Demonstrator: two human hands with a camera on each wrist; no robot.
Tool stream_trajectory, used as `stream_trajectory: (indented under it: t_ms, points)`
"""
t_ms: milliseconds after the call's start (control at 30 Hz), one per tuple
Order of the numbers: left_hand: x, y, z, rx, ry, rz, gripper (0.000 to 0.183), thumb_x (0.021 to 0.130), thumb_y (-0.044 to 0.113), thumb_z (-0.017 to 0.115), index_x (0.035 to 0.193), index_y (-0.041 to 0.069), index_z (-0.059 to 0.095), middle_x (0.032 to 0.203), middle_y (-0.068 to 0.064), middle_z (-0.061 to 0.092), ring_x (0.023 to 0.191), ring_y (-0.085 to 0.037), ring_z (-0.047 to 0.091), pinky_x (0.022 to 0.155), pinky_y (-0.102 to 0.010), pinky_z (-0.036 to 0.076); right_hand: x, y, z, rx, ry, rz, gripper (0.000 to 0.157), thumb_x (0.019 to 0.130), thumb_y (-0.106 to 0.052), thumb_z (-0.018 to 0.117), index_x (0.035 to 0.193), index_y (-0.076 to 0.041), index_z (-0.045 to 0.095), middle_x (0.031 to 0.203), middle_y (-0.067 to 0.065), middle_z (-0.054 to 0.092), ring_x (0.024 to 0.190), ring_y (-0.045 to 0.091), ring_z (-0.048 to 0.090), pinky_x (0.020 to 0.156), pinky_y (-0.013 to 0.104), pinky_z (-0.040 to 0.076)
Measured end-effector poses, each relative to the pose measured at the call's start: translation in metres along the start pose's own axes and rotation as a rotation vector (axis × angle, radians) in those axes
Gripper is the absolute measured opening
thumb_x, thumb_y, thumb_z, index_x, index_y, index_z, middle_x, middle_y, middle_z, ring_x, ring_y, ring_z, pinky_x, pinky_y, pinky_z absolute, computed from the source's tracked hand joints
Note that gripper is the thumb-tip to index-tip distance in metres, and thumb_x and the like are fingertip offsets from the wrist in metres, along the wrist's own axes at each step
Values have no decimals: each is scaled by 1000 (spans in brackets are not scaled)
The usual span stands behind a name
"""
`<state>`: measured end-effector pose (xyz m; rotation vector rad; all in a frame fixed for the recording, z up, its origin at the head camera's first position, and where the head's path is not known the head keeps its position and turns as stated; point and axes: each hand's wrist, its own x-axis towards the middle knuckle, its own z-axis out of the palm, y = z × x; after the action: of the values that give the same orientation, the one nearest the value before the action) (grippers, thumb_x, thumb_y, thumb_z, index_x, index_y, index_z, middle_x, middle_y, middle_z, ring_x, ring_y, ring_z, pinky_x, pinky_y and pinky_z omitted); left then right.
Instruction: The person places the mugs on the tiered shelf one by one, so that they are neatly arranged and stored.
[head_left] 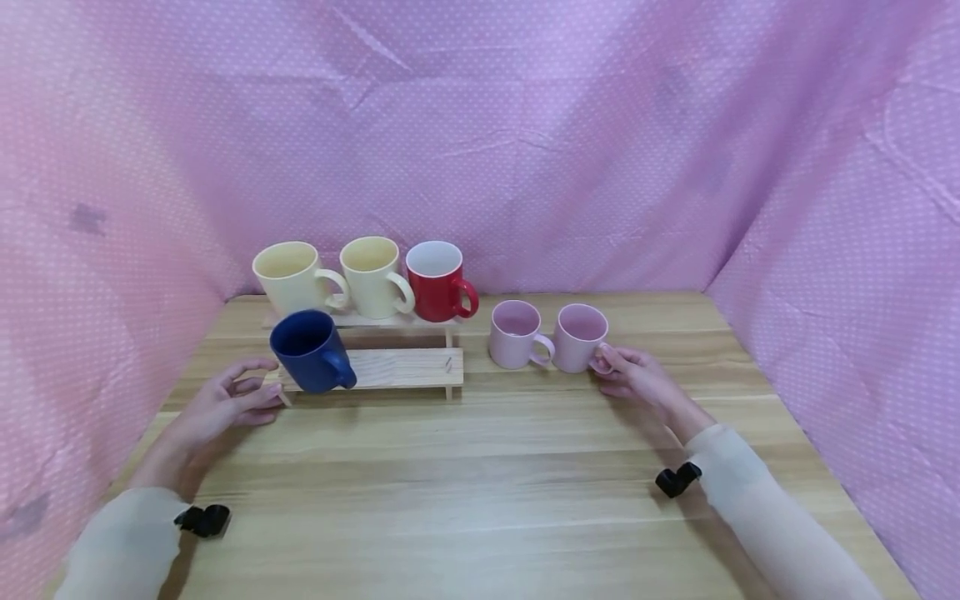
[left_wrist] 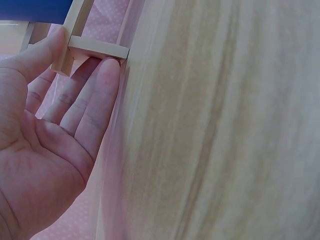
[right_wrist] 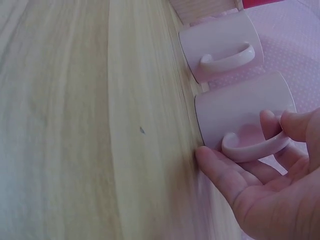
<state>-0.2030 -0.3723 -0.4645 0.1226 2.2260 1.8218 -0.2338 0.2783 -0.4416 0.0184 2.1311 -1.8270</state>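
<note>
At the left end of a two-step wooden rack (head_left: 405, 367), my left hand (head_left: 225, 400) grips the frame. In the left wrist view its thumb lies on the shelf's edge while the fingertips (left_wrist: 107, 75) reach round the end piece. A dark blue mug (head_left: 303, 354) stands on the lower step, beside that hand. My right hand (head_left: 645, 383) pinches the handle of a pink mug (head_left: 579, 342), which stands on the table. Just left of it is a second pink mug (head_left: 513, 337), its handle pointing right.
Two pale yellow mugs (head_left: 285, 279) and a red mug (head_left: 435, 287) with a white inside line the rack's upper step. The wooden table (head_left: 480, 483) reaches back to a pink dotted cloth (head_left: 525, 142) that hangs behind and on both sides.
</note>
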Motion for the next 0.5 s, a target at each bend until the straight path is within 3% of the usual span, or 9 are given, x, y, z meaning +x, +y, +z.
stream_trajectory:
  t_ms: [500]
  points:
    - [2,0,1,-20,11,-7,49,101,15,65,143,7,42,113,-7,69,100,-19,71,85,-39,63,-1,2,0,121,18,28,42,104,-38,57,120,0,65,130,14,61,124,25,60,103,45,53]
